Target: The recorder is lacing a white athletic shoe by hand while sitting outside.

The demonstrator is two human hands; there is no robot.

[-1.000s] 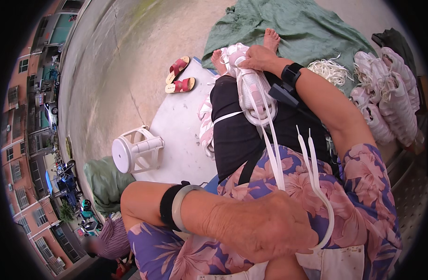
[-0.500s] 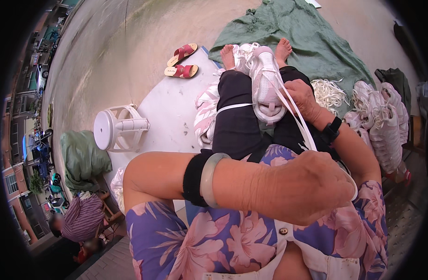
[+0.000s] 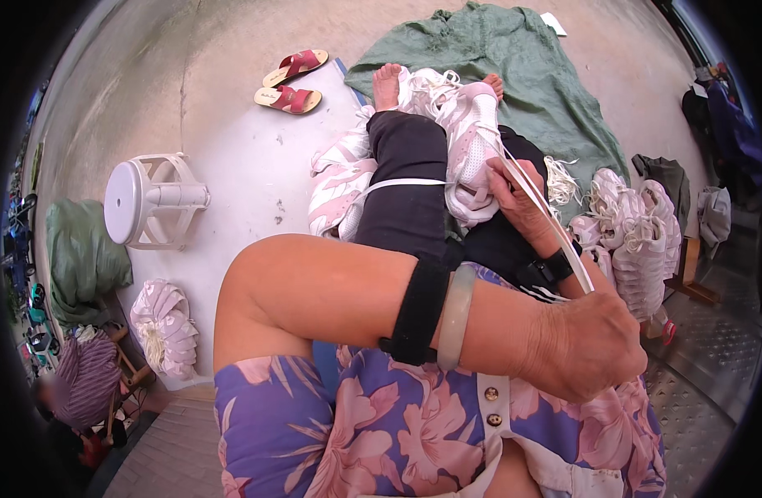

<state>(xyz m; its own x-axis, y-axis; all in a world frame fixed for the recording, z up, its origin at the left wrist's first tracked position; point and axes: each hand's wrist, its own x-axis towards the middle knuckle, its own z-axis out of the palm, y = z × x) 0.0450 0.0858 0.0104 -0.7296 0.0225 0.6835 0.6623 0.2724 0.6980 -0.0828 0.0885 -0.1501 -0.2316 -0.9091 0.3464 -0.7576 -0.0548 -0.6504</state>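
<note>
A white and pink sneaker (image 3: 472,137) lies across my lap between my black-trousered legs, its toe pointing away from me. White shoelaces (image 3: 558,228) run taut from it back toward my body. My left hand (image 3: 593,347), its arm crossing in front of my chest, is closed in a fist on the far end of these laces. Close by the sneaker's side, my right hand (image 3: 518,197) has its fingers curled round the laces; its fingertips are partly hidden. Another white lace or band (image 3: 406,182) passes over my left thigh to the sneaker.
More sneakers lie left of my legs (image 3: 339,187), in a bundle (image 3: 163,328) and in a pile (image 3: 638,241) at right. Loose laces (image 3: 561,180) rest by the green cloth (image 3: 514,58). A white stool (image 3: 144,203) and red slippers (image 3: 290,100) stand left. A person (image 3: 86,378) sits lower left.
The view has shifted, so stool, slippers and legs appear further left. My left fist stays on the laces, which remain taut; my right hand keeps beside the sneaker.
</note>
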